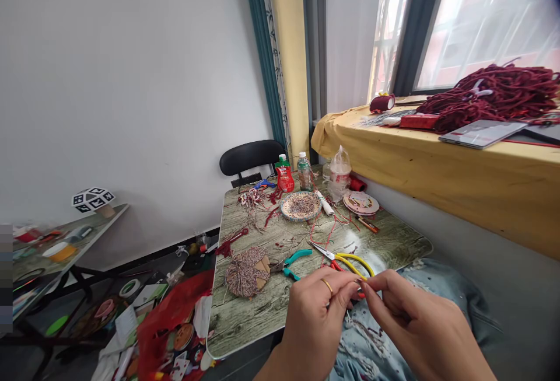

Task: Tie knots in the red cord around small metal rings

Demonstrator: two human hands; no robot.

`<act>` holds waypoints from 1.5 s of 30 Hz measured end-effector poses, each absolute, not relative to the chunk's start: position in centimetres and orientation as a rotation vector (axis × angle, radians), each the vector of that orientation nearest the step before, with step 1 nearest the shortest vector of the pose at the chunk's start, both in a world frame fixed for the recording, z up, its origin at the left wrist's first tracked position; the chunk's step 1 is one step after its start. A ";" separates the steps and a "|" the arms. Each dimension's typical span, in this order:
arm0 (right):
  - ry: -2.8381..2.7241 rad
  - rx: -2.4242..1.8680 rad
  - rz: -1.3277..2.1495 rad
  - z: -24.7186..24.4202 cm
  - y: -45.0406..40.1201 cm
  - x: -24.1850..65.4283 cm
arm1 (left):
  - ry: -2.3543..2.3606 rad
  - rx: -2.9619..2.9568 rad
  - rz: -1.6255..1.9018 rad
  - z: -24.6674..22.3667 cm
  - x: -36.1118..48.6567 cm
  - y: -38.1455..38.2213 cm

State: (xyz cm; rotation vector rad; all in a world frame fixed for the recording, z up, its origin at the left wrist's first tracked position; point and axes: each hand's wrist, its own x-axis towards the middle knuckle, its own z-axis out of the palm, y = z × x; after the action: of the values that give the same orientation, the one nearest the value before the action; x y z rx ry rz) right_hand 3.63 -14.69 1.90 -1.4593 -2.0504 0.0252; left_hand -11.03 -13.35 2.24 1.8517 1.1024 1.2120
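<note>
My left hand (321, 305) and my right hand (406, 311) meet fingertip to fingertip above my lap, at the table's near edge. Both are closed in a pinch. What lies between the fingertips is too small to make out. Just beyond them on the table are scissors (352, 265) with yellow handles, overlapping a tool with red-orange handles (336, 265) that my fingers partly cover. Left of these lie teal-handled pliers (291, 263), their jaws by a bundle of speckled yarn (245, 273) wound on cardboard.
Farther back on the wood-grain table (245, 325) stand a plate of speckled bits (301, 206), a red pouch (284, 174), a bottle (304, 172) and round discs (361, 202). Dark red cord (494, 98) heaps on the yellow-covered ledge (394, 153). A red bag (175, 305) lies on the cluttered floor.
</note>
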 end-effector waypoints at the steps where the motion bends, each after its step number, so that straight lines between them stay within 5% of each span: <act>1: -2.074 -1.457 -0.009 2.0 -14.7 3.6 | 1.095 1.896 1.201 2.4 -11.2 -13.3; 12: -2.109 -1.276 -0.048 1.6 -14.7 4.2 | 1.045 2.261 1.423 2.3 -11.1 -12.9; 16: -2.025 -1.240 0.222 1.7 -14.9 4.4 | 0.909 2.230 1.678 2.4 -10.7 -12.9; 30: -1.459 -1.002 1.656 2.8 -12.3 5.3 | 1.036 1.847 1.463 4.2 -10.5 -13.4; 45: -1.317 -0.971 1.832 2.8 -12.0 5.0 | 0.937 1.870 1.359 4.4 -11.0 -13.5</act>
State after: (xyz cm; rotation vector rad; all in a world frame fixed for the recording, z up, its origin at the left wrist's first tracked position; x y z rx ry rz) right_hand 4.98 -12.01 2.84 -0.9708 -1.3174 1.8317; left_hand -11.00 -13.54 4.42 1.8699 0.9368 1.3587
